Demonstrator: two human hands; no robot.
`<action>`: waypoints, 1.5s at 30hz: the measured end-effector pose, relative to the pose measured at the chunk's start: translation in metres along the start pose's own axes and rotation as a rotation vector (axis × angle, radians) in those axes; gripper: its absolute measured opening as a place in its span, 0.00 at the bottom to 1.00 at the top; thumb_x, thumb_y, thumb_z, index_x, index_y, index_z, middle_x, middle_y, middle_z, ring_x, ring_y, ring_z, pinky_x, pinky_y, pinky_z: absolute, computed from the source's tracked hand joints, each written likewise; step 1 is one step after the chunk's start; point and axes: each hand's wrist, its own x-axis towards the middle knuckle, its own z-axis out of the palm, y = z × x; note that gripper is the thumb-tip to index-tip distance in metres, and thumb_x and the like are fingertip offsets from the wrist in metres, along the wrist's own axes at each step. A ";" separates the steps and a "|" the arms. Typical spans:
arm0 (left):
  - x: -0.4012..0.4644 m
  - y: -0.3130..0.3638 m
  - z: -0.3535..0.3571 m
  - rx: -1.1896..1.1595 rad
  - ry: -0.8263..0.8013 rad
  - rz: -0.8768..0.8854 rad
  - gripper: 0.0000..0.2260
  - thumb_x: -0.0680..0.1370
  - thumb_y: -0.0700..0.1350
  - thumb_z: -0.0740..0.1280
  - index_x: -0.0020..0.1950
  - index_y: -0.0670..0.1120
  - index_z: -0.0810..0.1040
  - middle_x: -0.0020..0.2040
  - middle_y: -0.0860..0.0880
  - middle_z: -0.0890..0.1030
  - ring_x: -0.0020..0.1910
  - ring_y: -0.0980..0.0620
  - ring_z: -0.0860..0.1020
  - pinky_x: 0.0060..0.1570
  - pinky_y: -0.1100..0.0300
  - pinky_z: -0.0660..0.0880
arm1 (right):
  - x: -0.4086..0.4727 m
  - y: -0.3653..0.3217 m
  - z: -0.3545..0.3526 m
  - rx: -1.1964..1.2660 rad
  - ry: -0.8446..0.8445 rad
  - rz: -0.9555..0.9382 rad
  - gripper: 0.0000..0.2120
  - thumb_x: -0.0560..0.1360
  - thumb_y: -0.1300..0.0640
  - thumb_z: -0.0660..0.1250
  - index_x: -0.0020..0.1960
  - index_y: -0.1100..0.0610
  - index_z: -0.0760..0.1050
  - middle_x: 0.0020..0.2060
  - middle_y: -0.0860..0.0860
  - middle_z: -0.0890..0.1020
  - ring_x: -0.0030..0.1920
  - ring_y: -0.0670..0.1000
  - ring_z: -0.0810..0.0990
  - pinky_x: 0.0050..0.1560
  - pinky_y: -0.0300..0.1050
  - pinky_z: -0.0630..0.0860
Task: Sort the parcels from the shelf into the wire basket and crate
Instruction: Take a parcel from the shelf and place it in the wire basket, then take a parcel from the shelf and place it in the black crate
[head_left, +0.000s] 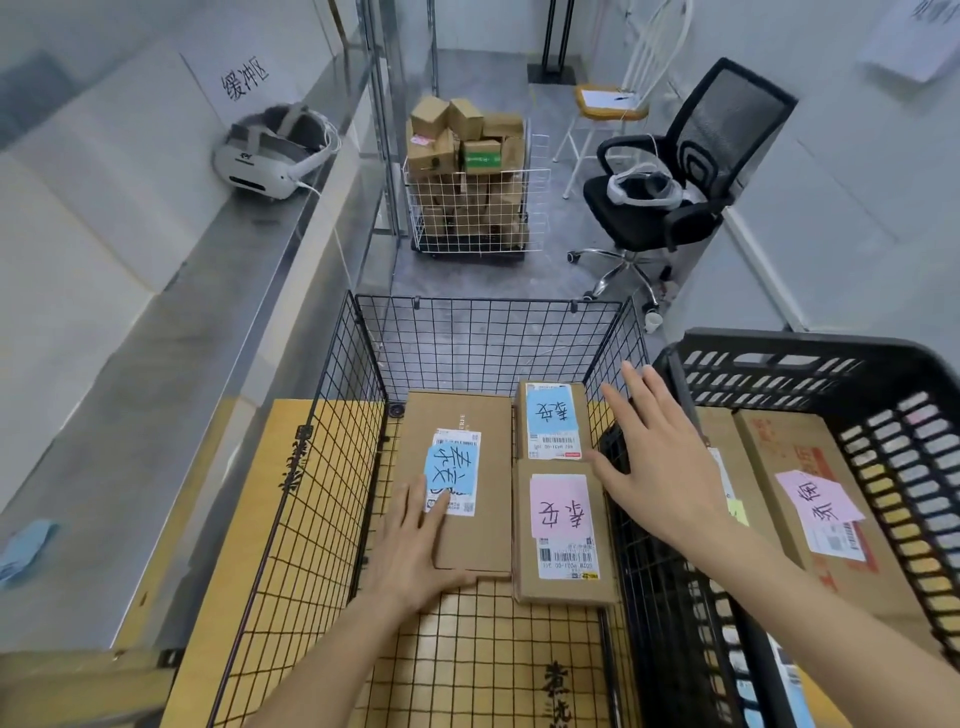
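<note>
Head view, lower centre of the frame: my left hand lies flat with straight fingers on the near left corner of a long cardboard parcel inside the black wire basket, fingertips touching its white shipping label and blue note. My right hand is spread open, fingers straight, holding nothing, above the basket's right wall, its thumb near the two smaller parcels.

Those two lie just right of the long parcel: a small box with a blue note toward the far wall and, touching it on the near side, a box with a pink note. The basket stands on a yellow board printed with a grid.

Lower right: the black plastic crate stands just beside the basket and holds flat cardboard parcels, one with a pink note.

Upper centre: a white wire cart heaped with brown boxes stands on the grey floor. Right of it is a black mesh office chair with a white headset on its seat, and behind that a white chair. Upper left: another white headset rests on the steel shelf.
</note>
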 end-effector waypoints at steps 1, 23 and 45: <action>-0.001 0.001 0.000 0.005 -0.003 -0.002 0.56 0.65 0.78 0.66 0.82 0.58 0.40 0.81 0.52 0.31 0.79 0.47 0.31 0.80 0.41 0.48 | 0.000 0.000 0.000 -0.005 0.000 -0.003 0.37 0.78 0.39 0.66 0.81 0.54 0.60 0.82 0.52 0.53 0.82 0.52 0.46 0.78 0.49 0.51; -0.209 0.073 -0.217 0.043 0.478 -0.315 0.42 0.73 0.74 0.61 0.82 0.57 0.54 0.82 0.54 0.54 0.81 0.50 0.56 0.78 0.50 0.56 | -0.012 -0.040 -0.096 0.066 -0.107 -0.372 0.35 0.81 0.37 0.56 0.82 0.50 0.52 0.82 0.52 0.52 0.82 0.54 0.47 0.80 0.55 0.44; -0.801 0.214 -0.287 0.262 0.987 -1.164 0.38 0.77 0.70 0.61 0.81 0.53 0.61 0.81 0.49 0.61 0.79 0.49 0.62 0.76 0.54 0.59 | -0.342 -0.328 -0.465 0.519 0.198 -1.465 0.35 0.79 0.34 0.57 0.82 0.46 0.54 0.81 0.48 0.56 0.80 0.51 0.56 0.79 0.52 0.53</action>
